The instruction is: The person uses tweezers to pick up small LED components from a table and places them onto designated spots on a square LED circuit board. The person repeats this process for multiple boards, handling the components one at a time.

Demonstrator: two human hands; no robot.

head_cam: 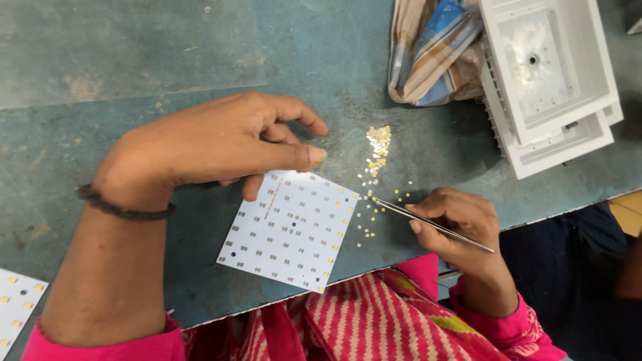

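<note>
Down on the blue-green worktop [134,67], left hand [214,144] curled loosely over the upper corner of a white square board [289,230], fingertips resting on its top edge, nothing gripped. Dark band [124,208] around that wrist. Board lying flat and tilted like a diamond between the two hands, dotted with rows of small pads, a few yellow chips along its right edge. Right hand [461,224] closed around thin metal tweezers [428,219], pinched between thumb and fingers, tips pointing left toward the board's right corner. Possibly one chip caught at the tips, too small to tell. Loose pile of tiny yellow and white chips [376,150] scattered just above and left of the right hand, thinning out toward the tweezers. Beyond the right hand, stacked white plastic trays [555,87], with a striped folded cloth [428,50] touching them on the left. Corner of a second white board [17,304] beside the left forearm.
</note>
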